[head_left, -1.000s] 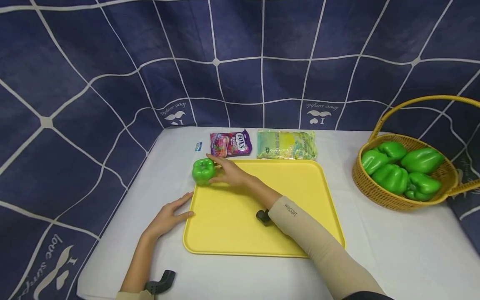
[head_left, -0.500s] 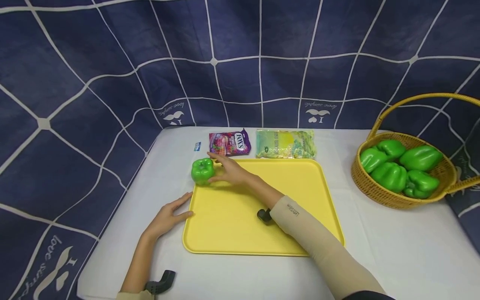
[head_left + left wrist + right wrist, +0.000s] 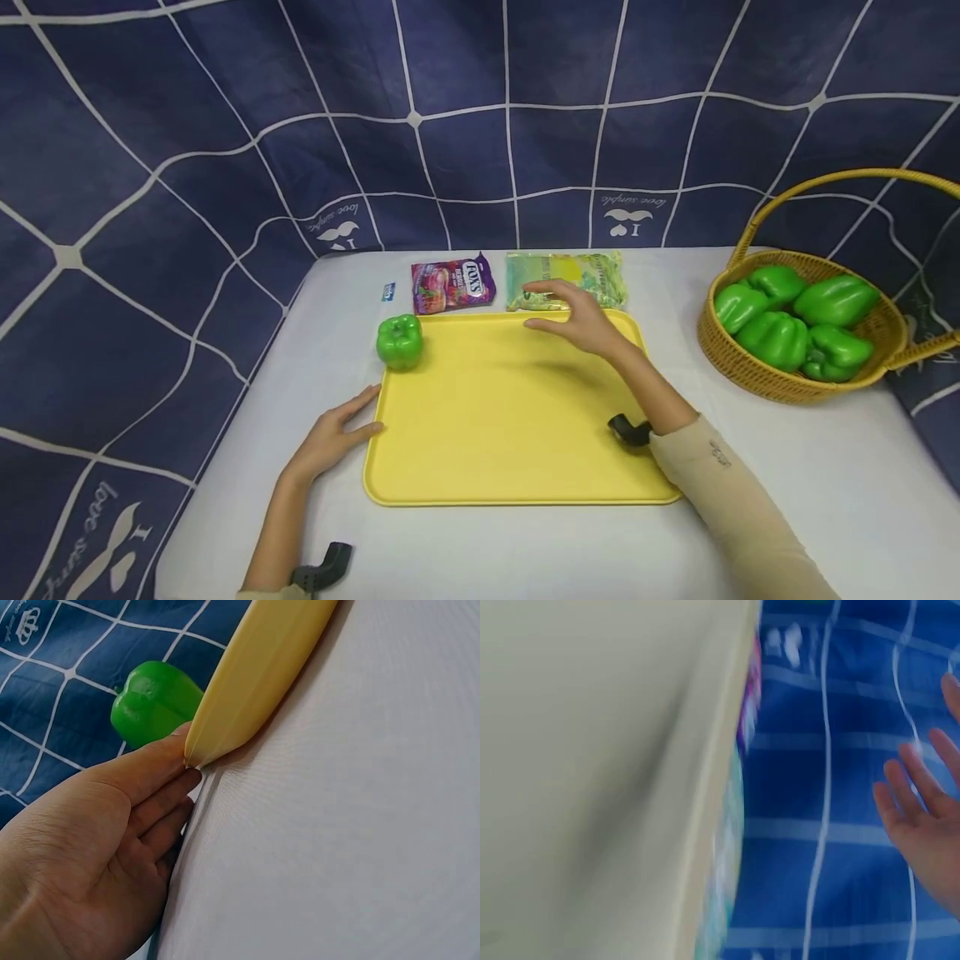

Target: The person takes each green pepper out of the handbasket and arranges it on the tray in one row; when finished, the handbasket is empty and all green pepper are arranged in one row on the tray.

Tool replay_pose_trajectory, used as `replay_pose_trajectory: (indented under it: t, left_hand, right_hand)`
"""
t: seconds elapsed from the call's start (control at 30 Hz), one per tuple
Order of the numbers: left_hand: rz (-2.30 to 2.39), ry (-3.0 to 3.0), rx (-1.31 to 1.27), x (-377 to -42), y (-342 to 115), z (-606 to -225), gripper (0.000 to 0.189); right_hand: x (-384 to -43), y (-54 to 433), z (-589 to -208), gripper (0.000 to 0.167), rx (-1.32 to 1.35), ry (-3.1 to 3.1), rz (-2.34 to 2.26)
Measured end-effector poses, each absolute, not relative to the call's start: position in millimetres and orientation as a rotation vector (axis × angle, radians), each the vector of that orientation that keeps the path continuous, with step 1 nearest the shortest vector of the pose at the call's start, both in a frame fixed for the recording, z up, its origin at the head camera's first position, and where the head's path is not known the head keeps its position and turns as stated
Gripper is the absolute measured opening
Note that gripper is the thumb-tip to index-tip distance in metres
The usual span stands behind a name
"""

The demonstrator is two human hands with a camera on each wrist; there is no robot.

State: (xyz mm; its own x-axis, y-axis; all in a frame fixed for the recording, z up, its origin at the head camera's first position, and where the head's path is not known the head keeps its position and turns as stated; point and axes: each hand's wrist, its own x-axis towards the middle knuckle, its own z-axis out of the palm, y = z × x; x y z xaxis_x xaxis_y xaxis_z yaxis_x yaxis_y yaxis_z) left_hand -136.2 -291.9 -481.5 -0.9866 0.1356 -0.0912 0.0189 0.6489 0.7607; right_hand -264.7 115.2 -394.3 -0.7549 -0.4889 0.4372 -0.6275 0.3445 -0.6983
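A green bell pepper (image 3: 400, 342) sits in the far left corner of a yellow tray (image 3: 510, 417). My left hand (image 3: 333, 437) rests by the tray's left side, its extended fingers touching the rim; the left wrist view shows the fingertips right at the tray edge, with the pepper (image 3: 154, 705) beyond. Over the tray's far right part hovers my right hand (image 3: 581, 321), thumb and fingers spread apart, holding nothing. In the right wrist view that hand (image 3: 926, 817) appears at the right, fingers extended.
A wicker basket (image 3: 738, 358) holding several green bell peppers stands at the right. Behind the tray lie a purple Fox's candy bag (image 3: 452, 285) and a green-yellow packet (image 3: 566, 275). A tiny blue packet (image 3: 387, 292) is at the back left. A dark checked cloth (image 3: 555, 150) hangs behind.
My right hand has let go of the bell pepper and moved right across the tray, up toward the green-yellow packet. The pepper stays in the corner; the left hand has not moved.
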Motion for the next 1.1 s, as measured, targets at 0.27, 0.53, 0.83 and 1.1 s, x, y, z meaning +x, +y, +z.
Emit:
replay_pose_trajectory:
  t: [0.27, 0.53, 0.83, 1.1]
  left_hand:
    - [1.257, 2.720, 0.103, -134.7, -292.6, -481.9, 0.069]
    - [1.262, 2.729, 0.101, -135.5, -291.1, -485.5, 0.070]
    - [1.280, 2.727, 0.100, -135.1, -290.5, -486.7, 0.071]
    - [1.290, 2.733, 0.128, -134.0, -291.1, -485.3, 0.069]
  right_hand:
    - [-235.5, 241.1, -389.2, 0.055, 0.580, -2.429, 1.152]
    - [-200.2, 334.4, -392.5, 0.066, 0.100, -2.412, 0.911]
    - [-189.5, 379.4, -412.8, 0.077, -0.116, -2.569, 0.876]
    - [-189.3, 390.4, -416.1, 0.088, -0.144, -2.790, 0.780]
